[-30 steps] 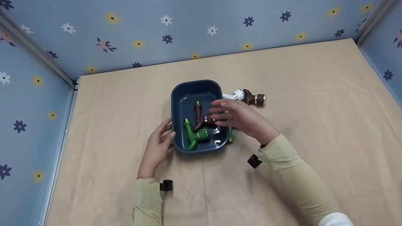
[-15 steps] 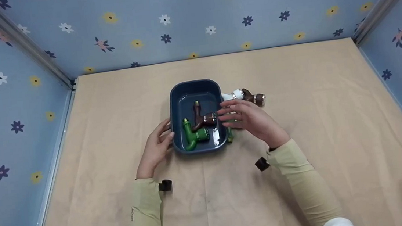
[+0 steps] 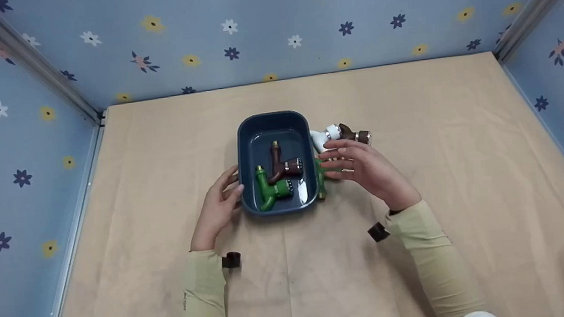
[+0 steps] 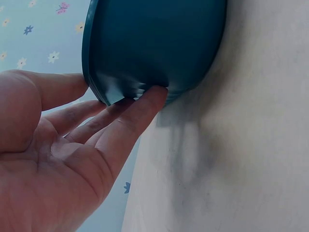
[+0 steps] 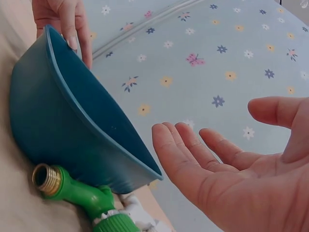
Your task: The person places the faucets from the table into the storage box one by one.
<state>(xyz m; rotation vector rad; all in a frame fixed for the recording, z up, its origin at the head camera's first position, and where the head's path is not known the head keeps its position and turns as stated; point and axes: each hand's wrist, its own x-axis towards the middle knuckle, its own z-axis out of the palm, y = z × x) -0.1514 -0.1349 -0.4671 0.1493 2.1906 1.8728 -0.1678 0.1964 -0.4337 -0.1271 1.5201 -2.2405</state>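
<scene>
A dark blue basin (image 3: 271, 119) stands mid-table with a brown tap (image 3: 287, 168) and a green tap (image 3: 275, 189) lying in it. My left hand (image 3: 217, 206) holds the basin's left side; the thumb is at the rim and the fingers lie against the outer wall. To the right of the basin, my right hand (image 3: 373, 170) is spread above a second green tap (image 5: 87, 195), with nothing in the grasp. Part of that tap is hidden by the hand in the head view. A white tap (image 3: 329, 134) and another brown tap (image 3: 357, 134) lie just beyond the fingers.
Beige covering (image 3: 181, 132) spreads over the table. Blue flowered panels (image 3: 269, 25) enclose the back and both sides, with metal corner posts (image 3: 45, 67). Both wrists carry a small black device (image 3: 379, 232).
My right hand has drawn back to the right, from over the basin to beside it, uncovering the brown tap inside. The left hand stays at the basin's side.
</scene>
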